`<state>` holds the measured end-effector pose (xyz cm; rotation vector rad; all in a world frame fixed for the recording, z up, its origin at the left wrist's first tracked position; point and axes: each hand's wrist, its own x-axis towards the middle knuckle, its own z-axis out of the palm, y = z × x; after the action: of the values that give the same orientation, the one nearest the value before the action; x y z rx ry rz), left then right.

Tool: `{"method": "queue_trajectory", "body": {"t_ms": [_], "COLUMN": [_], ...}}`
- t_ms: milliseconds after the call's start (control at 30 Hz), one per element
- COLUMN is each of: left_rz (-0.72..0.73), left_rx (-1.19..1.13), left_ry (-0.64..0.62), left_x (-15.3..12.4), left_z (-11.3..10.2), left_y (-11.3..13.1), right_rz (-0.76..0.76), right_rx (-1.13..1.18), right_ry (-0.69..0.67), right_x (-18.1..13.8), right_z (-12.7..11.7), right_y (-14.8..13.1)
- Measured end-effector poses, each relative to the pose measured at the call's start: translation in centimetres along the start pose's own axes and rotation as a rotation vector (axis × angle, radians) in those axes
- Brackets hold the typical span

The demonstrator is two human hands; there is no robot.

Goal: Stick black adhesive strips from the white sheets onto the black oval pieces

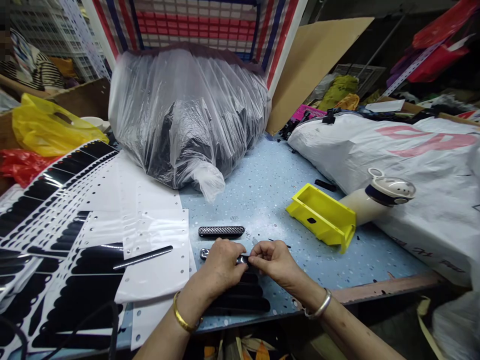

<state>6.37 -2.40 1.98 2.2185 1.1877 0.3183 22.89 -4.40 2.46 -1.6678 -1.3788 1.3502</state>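
Note:
My left hand (222,262) and my right hand (273,260) meet near the front edge of the blue speckled table (258,185). Both pinch a narrow, long black strip (205,254) between them, its rounded left end sticking out past my left knuckles. Under my hands lies a small stack of black oval strips (243,295). A finished-looking black mesh strip (221,231) lies flat just beyond my hands. A thin black rod (143,257) rests on white backing sheets (150,235) to the left.
A large clear plastic bag (187,112) of black parts fills the table's back. A yellow plastic tray (321,216) and a white handheld device (378,197) lie to the right, against a big white sack (412,165). Sheets of black oval stickers (56,240) cover the left.

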Motion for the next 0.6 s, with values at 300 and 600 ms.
{"method": "queue_trajectory", "body": {"t_ms": [300,600], "left_rz": [-0.004,-0.008], "left_rx": [0.069,-0.016], "left_ry": [0.010,0.070], "left_x": [-1.8,-1.9], "left_z": [-2.0,-1.4], "left_y": [-1.4,-2.2], "right_rz": [0.022,-0.026], "right_rx": [0.037,0.026], "right_ry": [0.022,0.018], "right_x": [0.3,0.2], "right_z": [0.1,0.3], "right_y": [-0.5,-1.9]}}
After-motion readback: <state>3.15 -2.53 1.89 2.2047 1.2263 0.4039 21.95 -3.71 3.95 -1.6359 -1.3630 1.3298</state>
